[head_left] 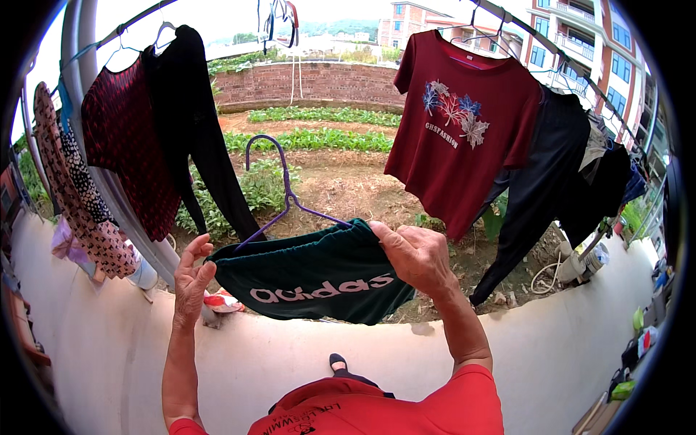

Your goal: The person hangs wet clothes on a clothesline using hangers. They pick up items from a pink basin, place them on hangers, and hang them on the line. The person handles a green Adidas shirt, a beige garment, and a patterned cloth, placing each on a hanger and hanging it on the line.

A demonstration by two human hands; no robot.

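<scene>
Dark green shorts with pale lettering across them hang in front of me, their gathered waistband stretched over a purple hanger. The hanger's hook points up, and its lower part goes inside the waistband. My right hand is closed on the waistband's right corner, with the thumb along the top edge. At the left corner my left hand is open, thumb and fingers apart beside the cloth. Whether its fingertips touch the cloth I cannot tell.
A maroon T-shirt and dark trousers hang from a rail at right. Black clothing and a patterned red top hang at left, beside a metal post. Planted beds lie beyond the pale ledge.
</scene>
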